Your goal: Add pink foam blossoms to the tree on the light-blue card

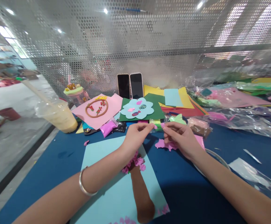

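My left hand (137,134), a silver bangle on its wrist, is over the top of a light blue sheet (103,155), with thumb and forefinger pinched on a small pink piece (155,127). Close by on the right, my right hand (178,137) pinches another small pink piece (163,125). Under the right hand's fingers lies a ragged pink clay sheet (169,145). The blue sheet bears a brown clay trunk (141,194) with pink clay petals (139,161) at its top, partly hidden by my left forearm. More pink bits line its lower edge.
A drink cup (58,115) stands at the left edge. Behind are a pink sheet (114,104) with a brown ring, a scalloped blue card (147,107), two upright phones (136,85) and coloured sheets (184,96). Clay packets and plastic bags (252,175) lie at the right.
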### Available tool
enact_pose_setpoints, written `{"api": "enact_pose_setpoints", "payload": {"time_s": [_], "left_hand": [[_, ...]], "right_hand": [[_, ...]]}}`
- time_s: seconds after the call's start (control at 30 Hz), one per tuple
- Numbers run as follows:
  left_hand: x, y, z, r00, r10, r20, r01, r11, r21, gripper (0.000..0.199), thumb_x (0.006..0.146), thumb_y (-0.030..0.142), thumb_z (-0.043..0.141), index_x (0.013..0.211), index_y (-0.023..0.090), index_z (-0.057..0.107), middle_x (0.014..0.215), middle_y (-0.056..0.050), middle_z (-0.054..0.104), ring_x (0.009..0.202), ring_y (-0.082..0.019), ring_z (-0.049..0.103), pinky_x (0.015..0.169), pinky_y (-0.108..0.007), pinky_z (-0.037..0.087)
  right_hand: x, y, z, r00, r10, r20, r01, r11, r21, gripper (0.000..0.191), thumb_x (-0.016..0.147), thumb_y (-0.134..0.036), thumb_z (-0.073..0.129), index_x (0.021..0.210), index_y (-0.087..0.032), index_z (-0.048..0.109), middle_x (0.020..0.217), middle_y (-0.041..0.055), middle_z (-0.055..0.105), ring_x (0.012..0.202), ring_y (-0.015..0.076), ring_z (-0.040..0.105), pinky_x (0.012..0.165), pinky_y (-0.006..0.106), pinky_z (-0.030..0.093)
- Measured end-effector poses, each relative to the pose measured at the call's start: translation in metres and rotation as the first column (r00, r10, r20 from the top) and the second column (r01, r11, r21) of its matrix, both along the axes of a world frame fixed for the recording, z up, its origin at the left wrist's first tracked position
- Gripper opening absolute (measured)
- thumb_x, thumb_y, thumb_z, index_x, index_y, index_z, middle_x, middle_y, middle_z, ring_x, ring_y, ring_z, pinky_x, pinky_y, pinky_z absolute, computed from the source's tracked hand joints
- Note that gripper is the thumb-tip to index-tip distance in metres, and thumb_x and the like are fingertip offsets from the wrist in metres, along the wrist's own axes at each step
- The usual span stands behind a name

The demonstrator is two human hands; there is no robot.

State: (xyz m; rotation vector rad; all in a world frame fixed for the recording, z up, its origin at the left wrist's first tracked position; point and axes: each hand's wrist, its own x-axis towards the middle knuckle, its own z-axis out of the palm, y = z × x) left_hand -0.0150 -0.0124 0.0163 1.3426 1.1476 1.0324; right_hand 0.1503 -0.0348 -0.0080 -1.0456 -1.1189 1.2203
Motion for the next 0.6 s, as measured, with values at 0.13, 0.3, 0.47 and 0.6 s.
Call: {"api": "enact_pose_setpoints", "payload": {"time_s": [0.13,0.3,0.47,0.6], "left_hand": [[0.001,-0.007,0.007,0.995,-0.029,0.099,0.031,0.999,-0.020,0.016,0.071,0.030,0.065,0.072,0.017,0.074,0.078,-0.002,0.071,0.079,-0.017,0.060,0.077,-0.027,0.044],[0.003,-0.010,0.010,0.983,-0.058,0.173,0.064,0.998,-0.028,0.017,0.067,0.015,0.060,0.074,0.018,0.075,0.082,-0.002,0.073,0.088,-0.019,0.063,0.082,-0.027,0.046],[0.004,-0.014,0.014,0.980,-0.080,0.181,0.089,0.995,-0.042,0.020,0.067,0.012,0.059,0.076,0.018,0.076,0.088,-0.003,0.074,0.094,-0.021,0.063,0.085,-0.029,0.046],[0.004,-0.015,0.012,0.982,-0.082,0.170,0.090,0.995,-0.041,0.023,0.067,0.011,0.059,0.080,0.019,0.076,0.091,-0.004,0.073,0.096,-0.021,0.062,0.086,-0.031,0.046]], "right_hand": [[0.002,0.000,-0.002,0.999,-0.019,0.034,0.018,0.999,0.039,0.024,0.067,-0.036,0.077,0.081,-0.018,0.068,0.055,-0.0028,0.063,0.043,0.0109,0.060,0.040,0.020,0.051],[0.002,0.000,-0.001,0.992,-0.078,0.101,0.068,0.993,0.097,0.022,0.068,-0.035,0.077,0.080,-0.019,0.068,0.056,-0.0024,0.064,0.044,0.0119,0.062,0.043,0.021,0.053],[0.003,0.001,-0.004,0.971,-0.138,0.194,0.108,0.982,0.157,0.021,0.070,-0.036,0.075,0.082,-0.020,0.067,0.060,-0.0008,0.066,0.047,0.0133,0.064,0.044,0.022,0.054],[0.004,-0.001,-0.007,0.951,-0.176,0.256,0.130,0.974,0.186,0.024,0.071,-0.038,0.073,0.084,-0.019,0.068,0.062,0.0008,0.066,0.050,0.0155,0.066,0.046,0.025,0.056]]}}
